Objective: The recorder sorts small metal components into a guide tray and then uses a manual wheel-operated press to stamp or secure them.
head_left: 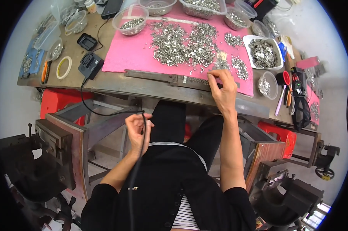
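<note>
My right hand (224,90) is at the table's front edge, over the right part of a long dark metal bar (149,75) with a row of small notches. Its thumb and fingertips are pinched together; whatever is between them is too small to tell. One small shiny metal piece (184,79) sits on the bar, left of that hand. My left hand (135,131) hovers below the table edge above my lap, fingers curled. A black cable (137,165) crosses in front of it, and I cannot tell what it holds. Beyond the bar, small metal parts (185,44) lie heaped on a pink mat (118,57).
Round plastic tubs (131,21) of parts line the mat's far side. A white tray (272,63) of metal pieces, a clear tub (268,85) and a red cup (283,78) stand right. At left are a black charger (91,65) and tape roll (64,67). Vises (53,144) flank me.
</note>
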A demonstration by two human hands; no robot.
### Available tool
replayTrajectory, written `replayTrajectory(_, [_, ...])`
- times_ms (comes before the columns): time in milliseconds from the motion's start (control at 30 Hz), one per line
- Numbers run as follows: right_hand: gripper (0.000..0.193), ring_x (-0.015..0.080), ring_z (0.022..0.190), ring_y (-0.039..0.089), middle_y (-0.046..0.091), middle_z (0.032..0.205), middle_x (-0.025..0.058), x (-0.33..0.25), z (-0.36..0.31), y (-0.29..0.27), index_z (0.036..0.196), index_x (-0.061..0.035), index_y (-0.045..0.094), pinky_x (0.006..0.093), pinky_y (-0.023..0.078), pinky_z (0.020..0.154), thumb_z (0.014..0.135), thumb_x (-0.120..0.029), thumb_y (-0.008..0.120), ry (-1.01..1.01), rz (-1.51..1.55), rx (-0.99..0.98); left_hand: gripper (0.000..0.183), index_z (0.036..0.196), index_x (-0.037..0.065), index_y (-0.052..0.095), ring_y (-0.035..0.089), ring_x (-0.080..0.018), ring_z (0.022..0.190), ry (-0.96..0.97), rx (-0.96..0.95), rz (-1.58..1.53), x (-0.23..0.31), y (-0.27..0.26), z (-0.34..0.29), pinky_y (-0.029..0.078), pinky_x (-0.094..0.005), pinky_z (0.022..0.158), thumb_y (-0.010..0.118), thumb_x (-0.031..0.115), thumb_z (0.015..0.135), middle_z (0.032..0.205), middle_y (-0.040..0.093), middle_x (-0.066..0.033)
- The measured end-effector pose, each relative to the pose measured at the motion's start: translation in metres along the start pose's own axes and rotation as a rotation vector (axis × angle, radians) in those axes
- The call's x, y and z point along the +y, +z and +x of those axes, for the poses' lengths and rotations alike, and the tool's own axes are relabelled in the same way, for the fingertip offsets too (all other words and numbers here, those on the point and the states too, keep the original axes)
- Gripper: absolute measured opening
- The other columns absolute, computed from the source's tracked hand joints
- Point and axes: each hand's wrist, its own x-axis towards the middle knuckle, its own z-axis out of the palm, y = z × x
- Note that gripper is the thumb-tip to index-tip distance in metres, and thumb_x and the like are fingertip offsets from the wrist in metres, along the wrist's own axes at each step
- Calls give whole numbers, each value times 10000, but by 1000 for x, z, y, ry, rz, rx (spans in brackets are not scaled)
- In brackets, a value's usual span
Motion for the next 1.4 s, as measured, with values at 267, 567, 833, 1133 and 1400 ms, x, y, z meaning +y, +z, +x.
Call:
replayTrajectory(267, [67, 238, 778, 628, 655, 820, 84, 1, 19, 15, 922, -32, 720, 348, 495, 720, 862, -55, 742, -62, -29, -91, 255, 1040, 37, 598, 662, -149, 816, -523, -59, -191, -12, -18, -23, 515, -273, 746, 525, 278, 1082, 1058, 719, -134])
replayTrajectory(567, [126, 275, 786, 622, 649, 833, 92, -1, 36, 47, 896, -63, 730, 417, 458, 763, 848, -170, 775, -65, -216, -191, 241, 1184, 23, 668, 698, -176, 858, 57, -513, 173, 24, 41, 21, 554, -295, 769, 602, -18, 955, 1000, 703, -100])
replayTrajectory(833, [74, 295, 899, 611, 643, 892, 100, 4, 31, 50, 913, -57, 685, 437, 412, 822, 899, -130, 687, -75, -276, -217, 123, 1023, 68, 722, 634, -241, 890, 602, -166, 694, 65, 69, 152, 451, -365, 876, 699, 71, 902, 954, 711, -47])
replayTrajectory(1133, [117, 287, 887, 590, 611, 891, 84, -11, 1, 24, 929, -53, 629, 407, 411, 786, 866, -55, 726, -62, 17, -216, 145, 1014, 200, 802, 548, -200, 944, 700, -343, 974, 50, 67, 192, 342, -394, 921, 750, 211, 879, 888, 610, 10])
replayTrajectory(1400, [153, 277, 880, 565, 603, 922, 68, -14, -6, 29, 932, -58, 631, 402, 415, 780, 830, -45, 744, -214, -97, -153, 126, 997, 177, 786, 542, -182, 895, 484, -303, 902, 56, 57, 196, 333, -377, 902, 738, 235, 896, 825, 592, 7])
